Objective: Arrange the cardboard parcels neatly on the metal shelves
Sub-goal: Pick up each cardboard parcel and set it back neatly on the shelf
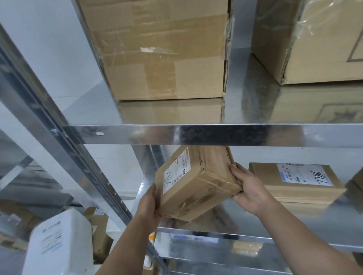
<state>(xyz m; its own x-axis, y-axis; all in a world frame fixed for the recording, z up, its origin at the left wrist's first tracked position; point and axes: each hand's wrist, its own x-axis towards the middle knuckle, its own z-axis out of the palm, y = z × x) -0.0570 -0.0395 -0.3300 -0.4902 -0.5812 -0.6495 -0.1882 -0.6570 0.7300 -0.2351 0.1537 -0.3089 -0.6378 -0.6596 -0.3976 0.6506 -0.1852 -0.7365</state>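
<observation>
I have a small brown cardboard parcel with a white shipping label (196, 182) held tilted between both hands, over the left end of the middle shiny metal shelf (215, 233), just under the upper metal shelf (197, 134); I cannot tell whether its lower corner touches. My left hand (149, 204) presses its palm on the parcel's left face, the fingers running out of sight behind it. My right hand (249, 188) pinches the right end, thumb above, fingers together beneath. A flat cardboard parcel with a handwritten label (298, 181) lies near on the right. Two large taped cardboard boxes (161, 43) stand on the shelf above.
</observation>
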